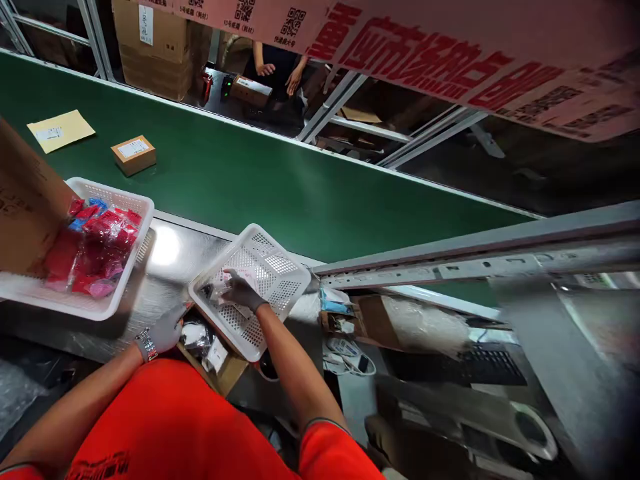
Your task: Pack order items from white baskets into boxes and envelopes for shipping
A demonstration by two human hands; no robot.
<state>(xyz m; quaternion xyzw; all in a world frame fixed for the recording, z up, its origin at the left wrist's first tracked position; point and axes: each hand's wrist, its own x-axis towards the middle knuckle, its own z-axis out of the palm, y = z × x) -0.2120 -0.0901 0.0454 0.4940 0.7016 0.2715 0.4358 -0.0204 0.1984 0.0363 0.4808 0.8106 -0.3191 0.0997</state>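
My right hand (242, 294), in a dark grey glove, reaches into a white perforated plastic basket (295, 275). Its fingers are closed on a small clear plastic packet (219, 291) with something dark and white in it; the contents are too small to name. A pale slip with pink print (246, 273) lies by the fingers. My left hand (167, 329), in a light grey glove, grips the rim of an open cardboard box (231, 375), which sits partly under the basket's near edge. Inside the box are bagged black and white items (196, 335).
A second white basket (107, 308) holds red and blue bagged goods, with a large carton leaning in it. Beyond runs a green conveyor belt (310, 200) carrying a yellow envelope (61, 131) and a small brown box (134, 155). Another person's hands (294, 80) show across it.
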